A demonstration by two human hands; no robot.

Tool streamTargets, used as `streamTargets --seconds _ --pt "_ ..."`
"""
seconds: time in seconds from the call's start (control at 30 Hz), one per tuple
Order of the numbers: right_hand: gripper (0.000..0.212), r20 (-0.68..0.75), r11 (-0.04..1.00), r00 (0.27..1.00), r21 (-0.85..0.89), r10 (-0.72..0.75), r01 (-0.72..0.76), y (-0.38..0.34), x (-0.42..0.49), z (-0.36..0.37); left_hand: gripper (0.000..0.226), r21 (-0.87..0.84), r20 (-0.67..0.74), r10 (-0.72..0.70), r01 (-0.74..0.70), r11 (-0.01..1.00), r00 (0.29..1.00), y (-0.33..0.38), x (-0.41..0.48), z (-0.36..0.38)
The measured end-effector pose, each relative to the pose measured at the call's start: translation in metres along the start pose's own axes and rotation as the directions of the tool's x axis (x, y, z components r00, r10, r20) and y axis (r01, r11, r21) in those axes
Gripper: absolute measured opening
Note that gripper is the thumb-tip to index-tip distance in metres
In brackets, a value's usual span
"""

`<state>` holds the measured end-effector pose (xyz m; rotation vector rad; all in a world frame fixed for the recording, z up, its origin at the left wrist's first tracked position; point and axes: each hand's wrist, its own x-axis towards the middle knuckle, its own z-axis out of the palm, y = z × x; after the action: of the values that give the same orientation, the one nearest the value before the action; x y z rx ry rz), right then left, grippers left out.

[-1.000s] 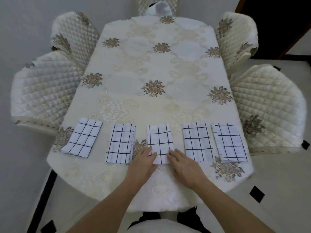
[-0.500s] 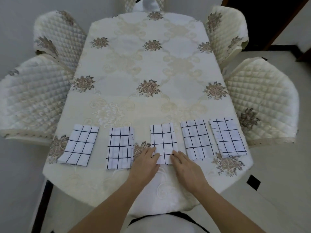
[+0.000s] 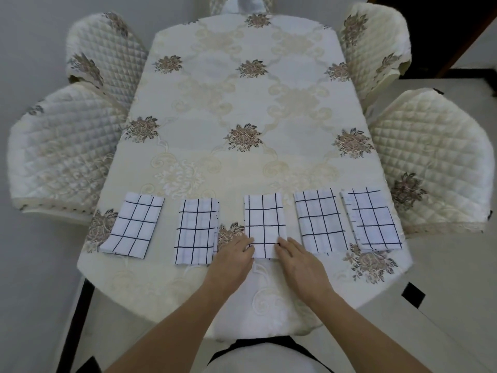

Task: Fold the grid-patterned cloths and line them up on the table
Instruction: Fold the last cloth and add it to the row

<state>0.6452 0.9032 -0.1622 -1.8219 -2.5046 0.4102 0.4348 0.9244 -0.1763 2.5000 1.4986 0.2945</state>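
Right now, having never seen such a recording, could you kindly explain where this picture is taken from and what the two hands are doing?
No machine here: a camera worn on a person's head looks down at their bare arms. Five folded white cloths with black grid lines lie in a row on a cream floral tablecloth. The left hand and right hand press flat on the near corners of the middle cloth; neither grips anything. Quilted cream chairs stand around.
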Motion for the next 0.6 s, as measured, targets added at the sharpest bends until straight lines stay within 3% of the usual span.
streamTargets --seconds 0.33,0.47,0.6 --pt "0.050 -0.058 0.999 0.998 0.033 -0.026 0.028 -0.007 -0.001 -0.009 0.031 -0.033 -0.039 -0.045 0.044 0.999 0.998 -0.005 -0.016 -0.029" --pt "0.058 -0.084 0.989 0.986 0.026 -0.144 0.146 -0.040 0.015 -0.016 0.037 0.039 -0.072 -0.084 0.087 0.995 0.994 -0.036 -0.042 -0.056" --pt "0.060 -0.102 0.960 0.956 0.023 -0.274 0.278 -0.085 0.030 -0.017 0.049 0.092 -0.009 -0.152 0.152 0.984 0.988 -0.075 -0.073 -0.069"
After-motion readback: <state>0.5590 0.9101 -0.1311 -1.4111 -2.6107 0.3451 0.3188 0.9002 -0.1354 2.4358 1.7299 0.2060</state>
